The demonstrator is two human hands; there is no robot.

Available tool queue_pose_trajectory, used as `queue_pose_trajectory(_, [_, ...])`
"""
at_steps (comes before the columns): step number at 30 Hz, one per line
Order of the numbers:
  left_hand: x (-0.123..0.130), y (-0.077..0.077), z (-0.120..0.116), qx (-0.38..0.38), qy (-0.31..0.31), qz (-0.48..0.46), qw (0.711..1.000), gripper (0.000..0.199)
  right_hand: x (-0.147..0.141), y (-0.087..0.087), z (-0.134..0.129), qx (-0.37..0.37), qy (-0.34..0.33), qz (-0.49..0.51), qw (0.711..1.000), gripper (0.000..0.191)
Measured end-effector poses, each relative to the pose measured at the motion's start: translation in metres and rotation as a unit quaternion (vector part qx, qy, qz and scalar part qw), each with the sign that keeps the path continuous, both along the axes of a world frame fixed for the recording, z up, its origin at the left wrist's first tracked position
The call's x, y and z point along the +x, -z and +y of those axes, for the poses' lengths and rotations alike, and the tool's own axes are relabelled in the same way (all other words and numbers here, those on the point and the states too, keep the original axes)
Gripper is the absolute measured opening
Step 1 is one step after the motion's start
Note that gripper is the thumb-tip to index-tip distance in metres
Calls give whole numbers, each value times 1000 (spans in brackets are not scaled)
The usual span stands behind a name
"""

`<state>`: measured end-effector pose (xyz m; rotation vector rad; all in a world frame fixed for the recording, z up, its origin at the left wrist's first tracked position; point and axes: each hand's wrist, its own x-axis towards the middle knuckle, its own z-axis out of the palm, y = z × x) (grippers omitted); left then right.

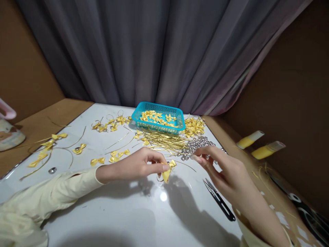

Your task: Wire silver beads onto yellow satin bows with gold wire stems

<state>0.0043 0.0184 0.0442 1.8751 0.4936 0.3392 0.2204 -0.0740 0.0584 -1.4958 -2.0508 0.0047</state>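
A yellow ribbon bow [167, 170] with a thin wire loop below it is pinched between the thumb and fingers of my left hand [144, 164], above the white tabletop. My right hand [223, 168] hovers at the near edge of a pile of small silver beads [197, 145]. Its thumb and index finger are curled, with their tips close together; whether anything tiny sits between them cannot be made out. Black thread snips [220, 201] lie just below that hand. Behind the hands is a heap of gold wire pieces [166, 141].
A turquoise basket [158, 128] containing yellow bows stands at the back, with more yellow bows [194, 127] heaped beside it. Wired bows [47, 145] are scattered on the left. At right are two yellow-filled tubes [267, 150] and black-handled scissors [308, 212]. A grey curtain [128, 51] hangs behind.
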Motion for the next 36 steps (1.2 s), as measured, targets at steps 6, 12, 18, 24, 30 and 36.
queue_pose_trajectory(6, [1, -2, -1, -84, 51, 20, 995, 22, -33, 5, 5, 68, -137, -231, 961, 37])
queue_pose_trajectory(12, [0, -3, 1, -154, 80, 1, 985, 24, -31, 10, 11, 55, -165, -184, 967, 39])
queue_pose_trajectory(18, [-2, -1, 5, -195, 98, -38, 975, 21, -12, 19, 2, -181, -159, 33, 970, 30])
queue_pose_trajectory(24, [-2, -1, 4, -208, 83, -41, 974, 19, -13, 35, -6, -203, -208, 110, 951, 25])
queue_pose_trajectory(30, [-1, 0, 3, -235, 83, -39, 968, 19, -18, 39, -6, -131, -209, 131, 960, 26])
queue_pose_trajectory(36, [-1, 2, 3, -238, 80, -31, 967, 19, -23, 47, -1, -72, -209, 160, 962, 33])
